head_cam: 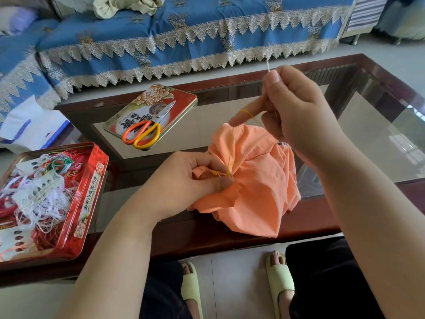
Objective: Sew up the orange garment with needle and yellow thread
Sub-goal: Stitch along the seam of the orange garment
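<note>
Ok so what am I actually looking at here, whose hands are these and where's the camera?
There is no machine: a person wears a camera on the head, looking down at both hands. The left hand pinches the orange garment at the stitch. The right hand holds the needle up, yellow thread running down to the cloth. On the glass-topped table lie orange-handled scissors on a tin lid, beside an open red tin of tangled threads.

needle (268,65) mostly hidden in right hand (296,111), thread tin (87,203) cut off left
</note>
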